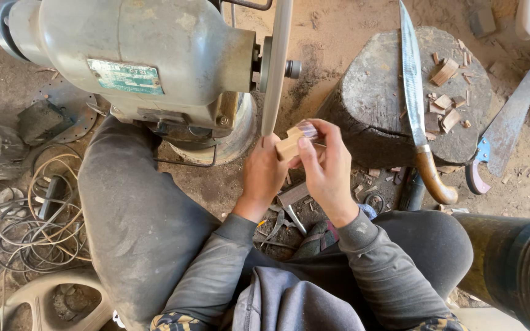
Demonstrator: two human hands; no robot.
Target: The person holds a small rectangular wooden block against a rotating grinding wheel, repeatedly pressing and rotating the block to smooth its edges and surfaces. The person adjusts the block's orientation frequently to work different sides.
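Both my hands hold a small pale wooden block [291,143] with a dark striped patch on its top. My left hand [264,175] grips it from below and the left. My right hand [326,164] wraps it from the right, fingers curled over its top. The block sits just beside the thin disc [275,67] of a grey bench grinder [136,61]; I cannot tell whether it touches the disc. I sit on the ground with my knees spread either side of the machine.
A wooden chopping stump [375,92] stands to the right with a long knife [415,104] and wood chips on it. A hand saw [504,129] lies beyond. Tangled cables [38,227] lie left, metal tools [286,214] between my legs, a dark barrel [516,263] at right.
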